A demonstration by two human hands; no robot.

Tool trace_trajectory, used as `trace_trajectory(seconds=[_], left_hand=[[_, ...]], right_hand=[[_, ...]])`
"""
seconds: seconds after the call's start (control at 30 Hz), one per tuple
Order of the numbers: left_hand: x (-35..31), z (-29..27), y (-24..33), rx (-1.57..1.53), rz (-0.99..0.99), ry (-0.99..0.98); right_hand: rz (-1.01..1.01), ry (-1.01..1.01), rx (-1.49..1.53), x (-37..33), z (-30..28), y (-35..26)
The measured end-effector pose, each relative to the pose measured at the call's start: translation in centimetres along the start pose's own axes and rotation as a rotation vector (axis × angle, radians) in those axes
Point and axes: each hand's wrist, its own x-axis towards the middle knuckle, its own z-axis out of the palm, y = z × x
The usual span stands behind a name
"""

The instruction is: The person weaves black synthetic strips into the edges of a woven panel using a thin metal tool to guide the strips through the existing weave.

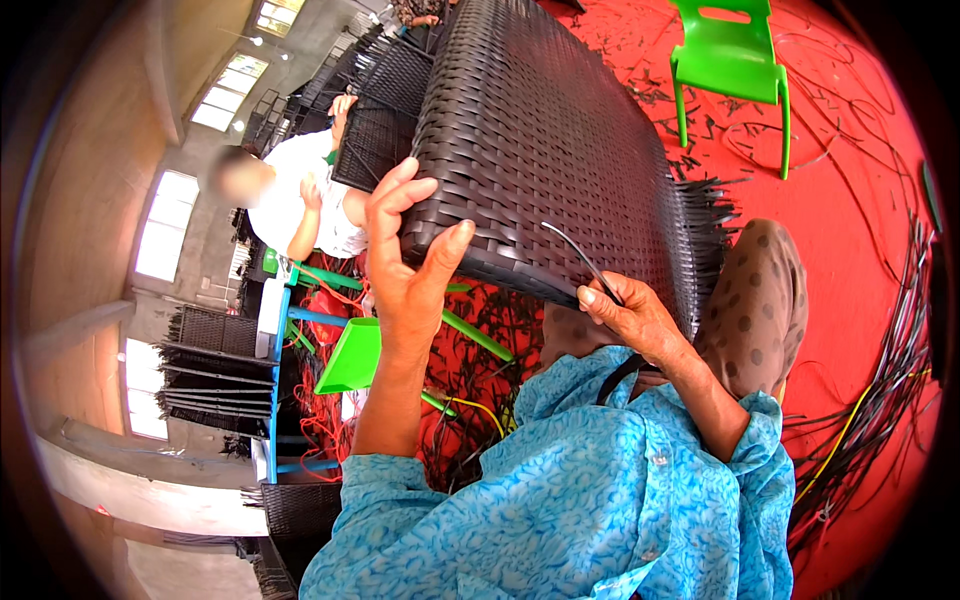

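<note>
A large dark woven wicker-like panel (560,140) stands tilted in front of me, its near edge at my lap. My left hand (408,265) grips its near left corner, the fingers on the outer side and the thumb on the woven face. A thin black strip (574,246) sticks out of my right hand (630,318), pinched between thumb and fingers at the panel's near edge. The strip curves up across the weave; whether its far tip is tucked in, I cannot tell. Loose strip ends (705,225) fringe the panel's right side.
On the red floor (850,230) stands a green chair (728,50) at the far right. Long black strips (885,400) lie in a bundle on the right. A person in white (290,190) sits to the left with another woven piece (372,145). Panels are stacked (215,370) beyond a blue frame (276,400).
</note>
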Motion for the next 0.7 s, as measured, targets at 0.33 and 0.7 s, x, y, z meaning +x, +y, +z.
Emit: trace_trajectory(seconds=[0.33,0.7], left_hand=[[-0.6,0.2,0.7,0.366,0.049,0.084],[-2.5,-0.3,3.4,1.400,0.487,-0.478]], right_hand=[[0.122,-0.092,0.128,0.7,-1.2,1.1],[0.237,-0.198,0.248,0.9,-1.8,0.2]])
